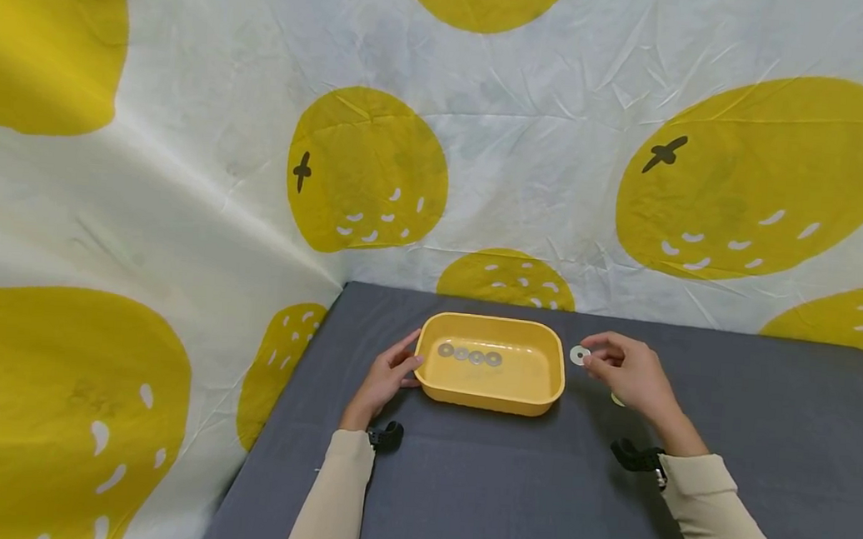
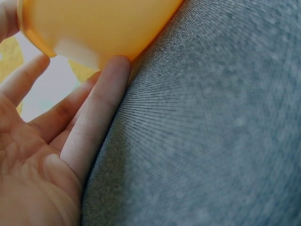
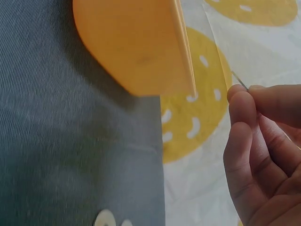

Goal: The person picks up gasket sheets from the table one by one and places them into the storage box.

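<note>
A shallow yellow plastic tub (image 1: 489, 395) sits on the dark cloth, with several flat metal washers (image 1: 476, 358) in a row on its floor. My left hand (image 1: 388, 377) holds the tub's left end, thumb at the rim and fingers against the outer wall (image 2: 101, 28). Just off the tub's right end, my right hand (image 1: 630, 375) pinches one washer (image 1: 577, 356) between thumb and fingertips, raised above the table. The right wrist view shows that washer (image 3: 239, 80) edge-on.
Pale round discs (image 3: 105, 219) lie on the dark tablecloth (image 1: 491, 491) under my right hand, partly hidden by it in the head view. A white curtain (image 1: 528, 176) printed with yellow fruit hangs behind the table and along its left side.
</note>
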A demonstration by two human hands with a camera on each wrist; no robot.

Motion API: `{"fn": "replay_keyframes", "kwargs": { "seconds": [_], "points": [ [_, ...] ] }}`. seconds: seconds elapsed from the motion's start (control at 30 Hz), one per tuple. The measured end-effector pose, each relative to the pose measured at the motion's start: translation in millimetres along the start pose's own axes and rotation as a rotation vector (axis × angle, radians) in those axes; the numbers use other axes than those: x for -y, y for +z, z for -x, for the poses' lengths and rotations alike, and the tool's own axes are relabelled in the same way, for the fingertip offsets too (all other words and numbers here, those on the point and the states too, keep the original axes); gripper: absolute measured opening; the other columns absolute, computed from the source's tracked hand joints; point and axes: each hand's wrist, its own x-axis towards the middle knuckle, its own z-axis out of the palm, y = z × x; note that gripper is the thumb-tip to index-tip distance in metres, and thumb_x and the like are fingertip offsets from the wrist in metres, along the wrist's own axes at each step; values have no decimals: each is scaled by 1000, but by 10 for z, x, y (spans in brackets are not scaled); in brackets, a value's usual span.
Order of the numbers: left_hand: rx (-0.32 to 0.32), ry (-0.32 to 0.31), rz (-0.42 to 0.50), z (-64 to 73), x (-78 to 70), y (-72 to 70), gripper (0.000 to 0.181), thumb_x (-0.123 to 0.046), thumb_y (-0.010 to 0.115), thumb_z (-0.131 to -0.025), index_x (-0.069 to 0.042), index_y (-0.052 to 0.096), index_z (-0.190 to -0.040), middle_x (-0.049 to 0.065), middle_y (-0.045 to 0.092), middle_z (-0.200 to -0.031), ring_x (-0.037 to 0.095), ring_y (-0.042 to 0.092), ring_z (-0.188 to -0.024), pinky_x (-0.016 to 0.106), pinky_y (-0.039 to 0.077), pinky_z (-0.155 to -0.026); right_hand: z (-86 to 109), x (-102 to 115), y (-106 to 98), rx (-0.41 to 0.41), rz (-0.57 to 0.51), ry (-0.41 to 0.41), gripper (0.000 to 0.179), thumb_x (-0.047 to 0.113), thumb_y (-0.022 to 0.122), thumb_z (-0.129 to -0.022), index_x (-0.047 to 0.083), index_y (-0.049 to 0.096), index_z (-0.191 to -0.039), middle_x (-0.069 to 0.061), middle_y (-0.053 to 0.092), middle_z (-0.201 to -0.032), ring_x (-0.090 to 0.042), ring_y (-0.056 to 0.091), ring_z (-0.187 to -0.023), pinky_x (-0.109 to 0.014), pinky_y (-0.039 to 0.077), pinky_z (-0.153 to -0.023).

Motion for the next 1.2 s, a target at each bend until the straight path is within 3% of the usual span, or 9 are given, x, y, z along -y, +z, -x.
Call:
{"fn": "replay_keyframes", "kwargs": {
  "seconds": [0.13,0.4,0.57,0.73,0.87,1.03,1.2],
  "points": [
    [21,4,7,73,-130,4,59,-23,61,-105,-25,39,-159,26,59,-136,33,63,-118,44,62,-93,-56,54,81,-8,-8,-24,26,17,69,-99,8,68,-123,-11,77,-96,-29,71,-83,-28,51,-60],
    [17,10,7,170,-266,30,60,-24,63,-103,-24,40,-159,27,60,-132,21,66,-108,47,61,-94,-164,196,208,-8,-68,-42,26,16,69,-99,6,68,-123,-16,77,-98,-17,70,-77,-26,52,-61],
    [26,3,5,161,-276,24,59,-23,62,-104,-24,39,-159,27,59,-134,27,66,-113,48,60,-95,-270,301,306,-5,-96,-45,24,13,68,-99,5,68,-122,-18,76,-95,-26,71,-79,-26,51,-60],
    [47,-4,7,156,-296,11,60,-23,60,-105,-24,38,-160,27,58,-138,34,64,-119,49,60,-97,-366,355,452,-3,-101,-60,21,13,69,-99,6,70,-119,-14,77,-91,-18,69,-73,-26,51,-63],
    [50,-9,13,146,-290,13,60,-22,60,-105,-24,37,-160,27,57,-138,36,63,-121,49,60,-97,-425,380,593,-3,-113,-70,20,12,69,-98,7,71,-117,-13,77,-90,-24,71,-75,-27,50,-62],
    [17,-15,6,46,-123,12,58,-23,59,-106,-29,39,-159,24,59,-137,32,64,-119,46,61,-94,-505,359,762,-2,-114,-83,20,10,69,-98,5,71,-116,-17,76,-91,-37,71,-78,-28,49,-57],
    [-17,-1,5,0,-3,21,56,-23,58,-106,-34,40,-158,22,60,-137,33,63,-120,45,62,-93,-561,339,845,-4,-90,-93,19,10,69,-97,5,72,-116,-18,76,-92,-28,70,-71,-29,52,-56]
  ]
}}
